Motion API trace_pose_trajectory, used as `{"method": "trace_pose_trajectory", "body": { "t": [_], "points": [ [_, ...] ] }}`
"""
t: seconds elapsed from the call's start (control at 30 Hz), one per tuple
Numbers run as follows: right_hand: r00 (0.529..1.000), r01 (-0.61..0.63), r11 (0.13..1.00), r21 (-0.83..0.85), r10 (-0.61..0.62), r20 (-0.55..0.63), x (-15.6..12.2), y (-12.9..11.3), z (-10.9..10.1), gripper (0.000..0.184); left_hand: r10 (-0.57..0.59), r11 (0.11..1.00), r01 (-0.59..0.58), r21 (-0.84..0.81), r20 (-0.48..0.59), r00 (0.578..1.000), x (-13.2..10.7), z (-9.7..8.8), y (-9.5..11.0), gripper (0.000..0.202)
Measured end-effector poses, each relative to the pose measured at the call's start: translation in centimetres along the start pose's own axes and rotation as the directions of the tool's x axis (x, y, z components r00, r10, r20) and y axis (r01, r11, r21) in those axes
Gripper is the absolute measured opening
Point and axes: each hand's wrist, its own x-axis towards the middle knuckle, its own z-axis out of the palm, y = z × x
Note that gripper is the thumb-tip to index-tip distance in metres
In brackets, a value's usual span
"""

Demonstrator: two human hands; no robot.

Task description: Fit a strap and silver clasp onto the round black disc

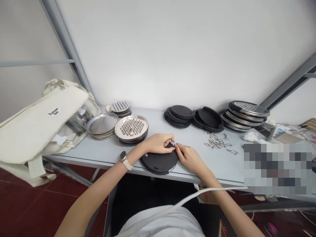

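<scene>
A black round plastic disc (159, 163) lies near the front edge of the table, under my hands. My left hand (161, 144) reaches over its far side, with the fingers curled and pinched at the upper right rim. Close against it, my right hand (188, 158) pinches a small silvery metal clip (172, 143) at that rim. Fingers partly cover the clip, so I cannot tell whether it passes through the disc. To the right lies a loose heap of similar looped metal clips (215, 141).
Round metal grater plates (132, 127), plain metal discs (102, 123) and smaller graters (120, 107) are stacked at left. Black discs (182, 112), black holders (209, 119) and rimmed graters (249, 108) stand along the wall. A cream bag (44, 125) leans at the far left; a white cable (197, 194) crosses below.
</scene>
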Motion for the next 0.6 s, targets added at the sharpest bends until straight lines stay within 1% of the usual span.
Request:
{"method": "trace_pose_trajectory", "body": {
  "t": [0.2,0.4,0.6],
  "points": [
    [1.0,0.003,1.0,0.021,-0.003,-0.001,-0.02,0.03,0.06,0.036,0.001,1.0,-0.001,-0.015,0.007,1.0,-0.01,-0.11,0.16,0.017],
    [0.999,0.001,0.999,-0.046,-0.003,-0.033,-0.09,-0.06,0.2,0.036,0.002,0.999,-0.001,-0.045,0.012,1.0,0.07,-0.17,0.11,0.015],
    [0.997,-0.012,0.998,-0.054,0.007,-0.077,-0.17,-0.26,0.08,0.036,-0.021,0.998,0.023,-0.064,0.035,0.999,0.1,-0.22,0.14,0.016]
  ]
}}
